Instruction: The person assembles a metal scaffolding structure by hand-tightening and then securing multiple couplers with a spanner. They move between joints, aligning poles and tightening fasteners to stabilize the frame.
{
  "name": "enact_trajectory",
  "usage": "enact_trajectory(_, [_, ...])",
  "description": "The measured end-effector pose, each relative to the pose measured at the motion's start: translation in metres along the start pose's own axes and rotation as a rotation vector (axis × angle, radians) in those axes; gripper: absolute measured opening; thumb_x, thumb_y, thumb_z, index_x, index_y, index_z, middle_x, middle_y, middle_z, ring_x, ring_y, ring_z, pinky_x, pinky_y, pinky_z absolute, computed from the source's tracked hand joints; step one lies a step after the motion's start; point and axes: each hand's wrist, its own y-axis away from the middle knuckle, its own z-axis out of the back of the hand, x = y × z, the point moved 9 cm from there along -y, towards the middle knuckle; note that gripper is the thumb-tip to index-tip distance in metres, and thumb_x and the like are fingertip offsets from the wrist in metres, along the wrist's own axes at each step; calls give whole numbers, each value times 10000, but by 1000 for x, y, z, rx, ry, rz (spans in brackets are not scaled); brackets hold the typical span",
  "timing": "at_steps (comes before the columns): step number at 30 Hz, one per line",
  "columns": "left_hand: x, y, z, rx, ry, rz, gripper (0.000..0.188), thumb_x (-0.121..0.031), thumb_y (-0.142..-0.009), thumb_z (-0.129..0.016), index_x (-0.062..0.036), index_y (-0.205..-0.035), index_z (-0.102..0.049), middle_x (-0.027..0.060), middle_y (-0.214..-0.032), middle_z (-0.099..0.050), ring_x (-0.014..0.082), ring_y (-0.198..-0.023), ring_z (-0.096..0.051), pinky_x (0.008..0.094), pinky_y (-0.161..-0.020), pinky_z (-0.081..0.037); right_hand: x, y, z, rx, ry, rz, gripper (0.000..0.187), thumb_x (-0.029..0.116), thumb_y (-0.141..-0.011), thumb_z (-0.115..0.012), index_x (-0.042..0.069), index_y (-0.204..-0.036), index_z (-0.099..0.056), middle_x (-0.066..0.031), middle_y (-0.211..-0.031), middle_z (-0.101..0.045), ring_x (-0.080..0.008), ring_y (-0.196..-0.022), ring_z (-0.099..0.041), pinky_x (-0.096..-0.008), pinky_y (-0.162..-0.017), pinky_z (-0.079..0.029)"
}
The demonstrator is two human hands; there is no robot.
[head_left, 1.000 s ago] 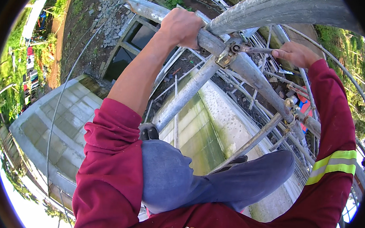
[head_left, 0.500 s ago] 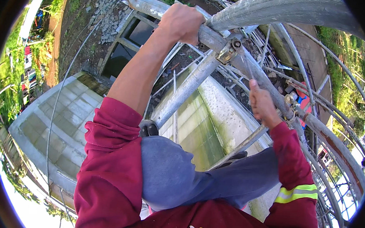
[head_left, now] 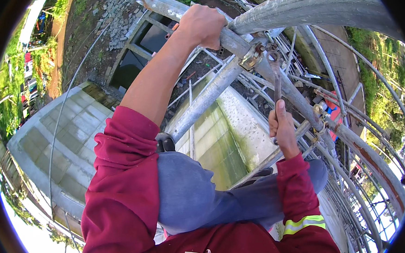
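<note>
My left hand [head_left: 202,25] is closed around a grey steel scaffold tube [head_left: 235,42] that slopes down from upper left to right. In my right hand [head_left: 283,129] is a ring-ended wrench [head_left: 278,75], its ring raised near a scaffold clamp [head_left: 252,56] but apart from its bolt. That clamp joins the sloping tube to another tube [head_left: 209,99] running down toward my knee. Farther right, a second coupler [head_left: 321,116] sits on the same sloping tube.
A thick tube [head_left: 311,15] crosses the top right. Below are a concrete wall [head_left: 239,124] with a green-stained face, a block-built roof slab [head_left: 67,137] at left and dark water pits [head_left: 131,64]. Several more tubes and bars crowd the right side. My bent legs [head_left: 189,190] straddle the frame.
The wrench has come off the clamp bolt and swung upright. My right hand and forearm have shifted down and a little left. My left hand keeps its hold.
</note>
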Motion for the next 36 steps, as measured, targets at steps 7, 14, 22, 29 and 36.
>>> enact_trajectory(7, [1, -2, 4, -39, 1, -21, 430, -371, -600, -793, -264, -1017, -783, 100, -802, -736, 331, -779, -715, 443, -685, -580, 99, -103, 111, 227, 1081, 97, 994, 892, -887, -318, -33, -560, -474, -101, -558, -446, -252, -557, -469, -471, -606, -407])
enact_trajectory(14, [1, -1, 5, -28, 15, -3, 425, -338, -593, -782, -246, -1008, -784, 101, -788, -731, 335, -768, -713, 449, -678, -580, 134, -120, 110, 127, 1120, 448, 963, 890, -880, -351, -21, -601, -498, -73, -607, -447, -227, -591, -502, -464, -613, -424])
enact_trajectory(22, [6, 0, 1, -51, 22, 3, 331, -303, -582, -769, -198, -896, -773, 108, -768, -723, 336, -759, -713, 439, -661, -579, -1, -65, 47, 154, 286, -205, 815, 857, -899, -380, 110, -575, -350, 24, -517, -318, -130, -442, -299, -347, -439, -269])
enact_trajectory(29, [-11, -10, 16, -37, 53, -15, 293, -245, -553, -770, -122, -818, -792, 112, -816, -752, 292, -782, -745, 381, -680, -594, 70, -54, -208, -53, -1530, -164, 747, 870, -901, -316, 176, -626, -285, 30, -524, -223, -133, -440, -202, -315, -452, -233])
enact_trajectory(36, [1, 4, 1, 17, 21, 17, 364, -285, -558, -781, -169, -903, -787, 113, -794, -735, 318, -774, -728, 419, -677, -588, -3, 11, -96, 127, -658, 32, 673, 762, -973, -342, 129, -752, -397, 43, -572, -281, -70, -427, -262, -255, -385, -292])
